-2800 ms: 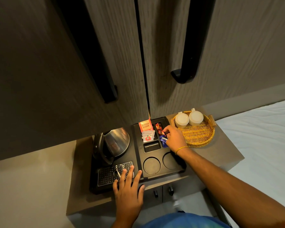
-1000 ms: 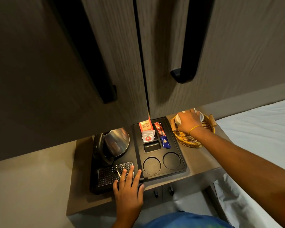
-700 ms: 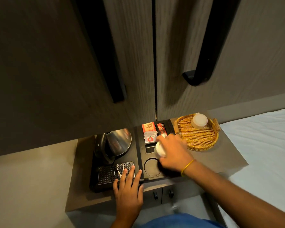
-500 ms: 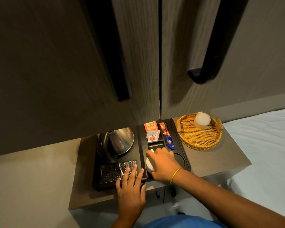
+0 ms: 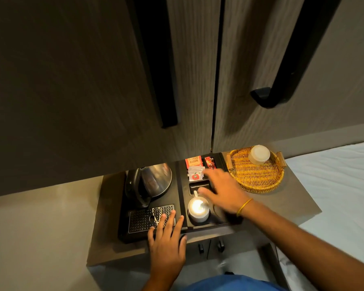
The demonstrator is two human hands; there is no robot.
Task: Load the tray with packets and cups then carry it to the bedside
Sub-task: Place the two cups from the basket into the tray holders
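Risk sits mainly with the second cup point(image 5: 259, 154), upside down in the wicker basket point(image 5: 259, 179) at the right of centre, well apart from the black tray point(image 5: 182, 185). One white cup point(image 5: 198, 208) stands upright in the tray's left round recess at lower centre; the right recess is mostly hidden under the right hand point(image 5: 223, 192). That hand hovers open above the tray, fingers spread and motion-blurred, holding nothing. A hasty sweep toward the basket could clip the seated cup's handle or knock the packets point(image 5: 194, 168) standing in the slots just above. The left hand point(image 5: 166, 242) lies flat and empty, fingers on the perforated drip grille point(image 5: 150, 217) beside the kettle point(image 5: 153, 183), steadying the tray. Lifting later with the kettle aboard could tip everything if weight sits unevenly.
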